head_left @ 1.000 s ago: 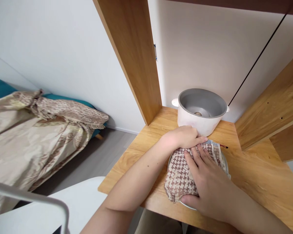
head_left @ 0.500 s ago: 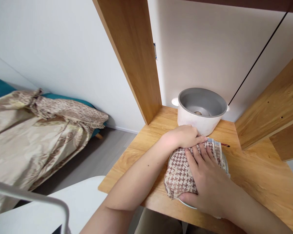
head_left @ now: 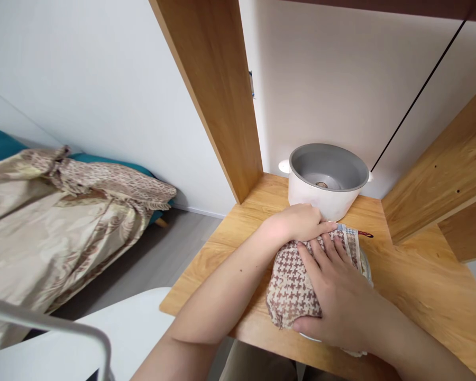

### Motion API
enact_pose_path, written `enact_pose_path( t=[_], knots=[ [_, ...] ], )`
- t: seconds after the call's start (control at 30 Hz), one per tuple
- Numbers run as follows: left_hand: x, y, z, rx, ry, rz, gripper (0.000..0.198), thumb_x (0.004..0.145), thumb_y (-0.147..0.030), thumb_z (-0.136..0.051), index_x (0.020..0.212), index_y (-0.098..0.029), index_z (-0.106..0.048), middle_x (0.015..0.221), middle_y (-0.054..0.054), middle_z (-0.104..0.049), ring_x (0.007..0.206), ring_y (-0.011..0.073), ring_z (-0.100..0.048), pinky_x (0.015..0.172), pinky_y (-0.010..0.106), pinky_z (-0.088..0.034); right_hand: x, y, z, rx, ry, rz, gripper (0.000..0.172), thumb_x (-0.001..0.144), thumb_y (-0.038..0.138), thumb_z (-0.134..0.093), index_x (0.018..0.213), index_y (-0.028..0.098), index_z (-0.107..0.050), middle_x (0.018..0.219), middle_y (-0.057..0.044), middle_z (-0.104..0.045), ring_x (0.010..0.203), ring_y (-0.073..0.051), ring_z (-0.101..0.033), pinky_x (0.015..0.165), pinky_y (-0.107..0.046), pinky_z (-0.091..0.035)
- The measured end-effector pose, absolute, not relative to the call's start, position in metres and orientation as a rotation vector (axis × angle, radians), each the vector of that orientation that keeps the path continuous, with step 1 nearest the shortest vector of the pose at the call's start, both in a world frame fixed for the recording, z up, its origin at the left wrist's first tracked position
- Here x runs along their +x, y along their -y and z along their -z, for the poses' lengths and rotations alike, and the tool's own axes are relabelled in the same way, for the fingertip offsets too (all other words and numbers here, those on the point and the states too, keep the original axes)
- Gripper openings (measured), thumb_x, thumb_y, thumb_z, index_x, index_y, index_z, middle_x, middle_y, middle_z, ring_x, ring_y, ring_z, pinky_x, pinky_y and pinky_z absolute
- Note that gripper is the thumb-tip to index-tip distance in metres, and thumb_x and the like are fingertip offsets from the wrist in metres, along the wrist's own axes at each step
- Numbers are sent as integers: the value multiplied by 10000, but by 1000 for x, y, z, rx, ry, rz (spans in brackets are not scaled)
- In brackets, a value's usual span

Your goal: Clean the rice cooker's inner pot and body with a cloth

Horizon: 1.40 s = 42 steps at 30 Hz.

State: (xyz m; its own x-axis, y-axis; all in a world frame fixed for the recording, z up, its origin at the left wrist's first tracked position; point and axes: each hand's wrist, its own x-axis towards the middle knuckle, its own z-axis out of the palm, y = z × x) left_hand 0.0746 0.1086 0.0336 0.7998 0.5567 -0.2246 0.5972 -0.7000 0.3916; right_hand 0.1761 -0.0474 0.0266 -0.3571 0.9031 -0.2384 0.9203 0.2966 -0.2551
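A brown-and-cream houndstooth cloth (head_left: pixel 291 283) covers most of a round, pale-rimmed lid (head_left: pixel 367 267) at the front of the wooden table. My right hand (head_left: pixel 337 293) lies flat on the cloth with fingers spread, pressing it onto the lid. At the far edge, my left hand (head_left: pixel 301 222) is closed on the lid, its thumb over the cloth and its other fingers hidden. Just beyond the hands stands a white pot (head_left: pixel 321 198) with a grey inside and no lid on it. A dark red loop sticks out from the cloth's right corner.
The wooden tabletop (head_left: pixel 206 264) reaches a wooden post (head_left: pixel 218 95) at the left and a slanted wooden board (head_left: pixel 444 169) at the right. A white chair (head_left: pixel 130 328) sits lower left. Farther left is a sofa under a patterned cover (head_left: pixel 83 211).
The cloth and my right hand have shifted slightly left and toward me on the lid. My left hand stays in place, and the pot has not moved.
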Motion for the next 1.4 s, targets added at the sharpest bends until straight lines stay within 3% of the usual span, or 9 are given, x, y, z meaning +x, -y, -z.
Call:
enact_pose_path(
  t=[0.23,0.47,0.8,1.07,1.23,1.4],
  knots=[
    [75,-109,-35,2566,-837,112,604,1004,-621,-352,901,-195,-767,902,112,-774,878,257,-691,771,354,-477,160,61,-10,1921,-2421,405,980,856,472,-731,1627,40,-308,1680,-299,-211,1556,-502,-97,1229,-680,-215],
    [75,-107,-37,2543,-836,102,614,1009,-623,-350,876,-192,-766,882,111,-772,877,252,-689,780,353,-484,172,53,-18,1847,-2460,474,1222,748,576,-777,1670,69,-157,1712,-271,-90,1545,-521,60,1224,-732,-86],
    [75,-108,-35,2559,-826,107,590,1013,-605,-361,959,-195,-783,961,121,-784,930,273,-699,804,367,-485,157,60,-14,1953,-2343,422,1044,815,455,-775,1617,-9,-296,1667,-346,-158,1541,-535,-92,1227,-702,-185],
    [74,-109,-35,2551,-827,126,593,1012,-619,-343,953,-224,-781,942,104,-784,911,260,-695,789,361,-484,175,52,-21,1841,-2440,507,1229,739,597,-787,1665,63,-182,1709,-279,-96,1548,-524,37,1221,-739,-80],
    [74,-110,-34,2567,-802,96,592,1013,-610,-357,891,-209,-776,905,107,-778,865,247,-691,770,349,-487,173,52,-24,1847,-2412,505,1149,795,573,-763,1645,14,-227,1691,-314,-104,1551,-517,-7,1231,-716,-121],
    [74,-111,-29,2548,-798,38,586,998,-644,-380,951,-222,-784,934,90,-784,884,232,-696,818,337,-491,160,57,-20,1934,-2293,473,1094,809,502,-779,1635,5,-261,1679,-326,-121,1547,-521,-62,1236,-694,-155]
  ],
)
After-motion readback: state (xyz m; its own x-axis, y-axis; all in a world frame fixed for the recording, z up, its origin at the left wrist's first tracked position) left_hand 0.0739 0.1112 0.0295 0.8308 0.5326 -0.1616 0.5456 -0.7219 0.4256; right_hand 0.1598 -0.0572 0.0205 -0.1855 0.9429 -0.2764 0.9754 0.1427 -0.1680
